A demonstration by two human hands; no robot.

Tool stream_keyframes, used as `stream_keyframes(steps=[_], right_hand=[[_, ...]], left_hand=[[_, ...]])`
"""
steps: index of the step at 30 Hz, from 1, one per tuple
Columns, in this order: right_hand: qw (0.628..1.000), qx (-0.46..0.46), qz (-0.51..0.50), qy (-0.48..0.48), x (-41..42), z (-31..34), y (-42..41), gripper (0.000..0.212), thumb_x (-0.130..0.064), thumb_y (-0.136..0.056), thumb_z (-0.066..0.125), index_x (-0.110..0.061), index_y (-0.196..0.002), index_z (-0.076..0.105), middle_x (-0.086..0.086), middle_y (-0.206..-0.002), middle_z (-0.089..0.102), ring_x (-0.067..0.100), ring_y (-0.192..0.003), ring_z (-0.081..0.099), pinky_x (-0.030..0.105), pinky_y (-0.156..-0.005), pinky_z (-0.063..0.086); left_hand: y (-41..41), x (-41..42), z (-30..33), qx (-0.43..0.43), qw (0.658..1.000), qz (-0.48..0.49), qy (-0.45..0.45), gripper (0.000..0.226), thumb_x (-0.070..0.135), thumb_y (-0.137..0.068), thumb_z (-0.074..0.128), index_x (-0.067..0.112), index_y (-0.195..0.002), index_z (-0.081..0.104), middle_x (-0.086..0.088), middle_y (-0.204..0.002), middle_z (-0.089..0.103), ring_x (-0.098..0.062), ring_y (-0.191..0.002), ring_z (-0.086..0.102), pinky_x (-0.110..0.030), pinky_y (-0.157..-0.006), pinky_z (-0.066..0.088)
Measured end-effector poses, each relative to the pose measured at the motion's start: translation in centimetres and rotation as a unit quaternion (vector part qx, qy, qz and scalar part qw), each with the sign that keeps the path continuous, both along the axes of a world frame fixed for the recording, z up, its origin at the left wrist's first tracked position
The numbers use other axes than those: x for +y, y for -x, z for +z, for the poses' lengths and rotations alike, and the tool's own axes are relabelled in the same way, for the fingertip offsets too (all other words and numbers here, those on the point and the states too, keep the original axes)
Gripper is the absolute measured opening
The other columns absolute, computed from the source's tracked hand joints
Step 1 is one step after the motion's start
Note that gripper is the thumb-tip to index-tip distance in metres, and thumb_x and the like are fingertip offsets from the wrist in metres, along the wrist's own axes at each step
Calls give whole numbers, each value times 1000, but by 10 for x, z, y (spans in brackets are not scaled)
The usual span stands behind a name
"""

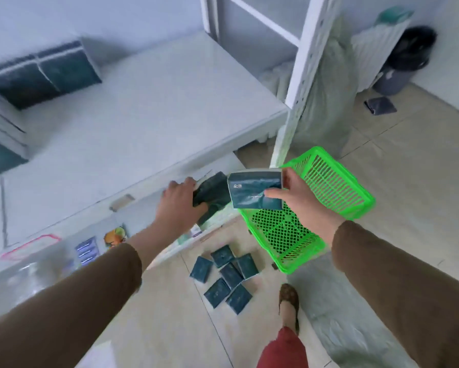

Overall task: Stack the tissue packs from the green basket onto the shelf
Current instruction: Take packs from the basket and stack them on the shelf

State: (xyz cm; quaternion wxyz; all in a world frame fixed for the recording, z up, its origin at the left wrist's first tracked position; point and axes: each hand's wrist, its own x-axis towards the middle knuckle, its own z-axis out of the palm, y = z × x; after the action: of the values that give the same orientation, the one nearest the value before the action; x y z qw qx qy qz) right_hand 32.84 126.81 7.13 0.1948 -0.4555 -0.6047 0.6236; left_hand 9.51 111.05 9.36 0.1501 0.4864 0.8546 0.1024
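Observation:
My left hand (179, 204) grips a dark teal tissue pack (213, 193) near the front edge of the white shelf (143, 123). Beside it, my right hand (293, 197) holds another dark teal tissue pack (254, 191) by its right end, above the green basket (337, 187). The basket sits tilted on the floor and looks empty. Several more packs (227, 277) lie scattered on the tiled floor below my hands. Stacked packs (53, 73) stand at the shelf's far left, and more stacks (0, 139) sit at the left edge.
A white perforated shelf post (300, 86) rises just behind the basket. A pale sack (329, 102) leans to its right, with a dark bin (400, 67) further back. My foot in a brown shoe (289, 301) stands on the floor near the scattered packs.

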Motion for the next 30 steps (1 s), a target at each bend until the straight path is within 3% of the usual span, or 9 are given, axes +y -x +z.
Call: stream_keyframes(steps=[3,5,8,11,15,17,22,27,30], right_hand=[[998,55,7,-13,-49,47,46,52,-21,-64,82,-16,-110,59,12,-114,70,27,-106,68,52,-96,50],[996,84,10,-14,-71,71,78,54,-23,-65,83,-14,-113,58,13,-115,69,26,-106,68,54,-95,52],[993,113,22,-25,-93,104,127,45,-20,-75,83,-21,-114,62,11,-113,71,21,-100,70,34,-78,53],[990,135,30,-36,-102,126,177,40,-15,-80,80,-23,-114,61,5,-107,70,16,-93,69,29,-71,51],[987,146,16,-62,-97,135,238,55,-30,-63,85,-22,-110,60,7,-117,69,22,-107,67,37,-94,53],[987,143,11,-77,-85,134,268,51,-27,-66,84,-19,-110,60,5,-115,68,18,-105,66,37,-97,51],[986,138,16,-89,-35,122,349,43,-15,-73,82,-20,-110,61,8,-116,67,19,-105,63,30,-91,50],[987,98,52,-114,18,100,435,39,-13,-80,81,-16,-111,58,4,-110,68,13,-96,61,24,-82,48],[986,75,81,-126,42,84,479,38,-16,-80,81,-19,-110,57,0,-107,67,12,-97,61,29,-84,51]], left_hand=[[44,-65,48,9,999,7,-38,35,41,-78,65,24,-104,50,-5,-88,54,-28,-79,55,-40,-69,52],[74,-96,72,17,998,4,-60,30,40,-78,67,22,-97,51,-2,-85,55,-25,-80,54,-37,-66,49],[123,-125,103,46,995,-3,-92,29,36,-78,71,19,-94,53,1,-93,48,-22,-89,47,-37,-72,43],[173,-133,127,82,991,2,-104,34,34,-78,75,20,-105,58,-2,-102,46,-23,-100,42,-41,-81,45],[236,-117,146,112,988,-3,-108,37,30,-80,76,17,-111,60,-5,-103,51,-27,-100,50,-43,-84,48],[268,-100,150,134,985,-6,-110,41,29,-79,76,15,-115,60,-7,-105,51,-30,-102,51,-44,-84,49],[346,-48,155,212,974,-11,-74,42,33,-81,74,20,-116,56,-3,-105,53,-28,-99,55,-37,-72,45],[420,-11,142,286,958,-7,-5,42,31,-81,75,21,-117,57,-1,-111,59,-27,-107,53,-42,-89,46],[454,-1,132,323,945,-12,46,45,32,-80,76,22,-118,55,0,-114,59,-26,-111,51,-40,-93,43]])
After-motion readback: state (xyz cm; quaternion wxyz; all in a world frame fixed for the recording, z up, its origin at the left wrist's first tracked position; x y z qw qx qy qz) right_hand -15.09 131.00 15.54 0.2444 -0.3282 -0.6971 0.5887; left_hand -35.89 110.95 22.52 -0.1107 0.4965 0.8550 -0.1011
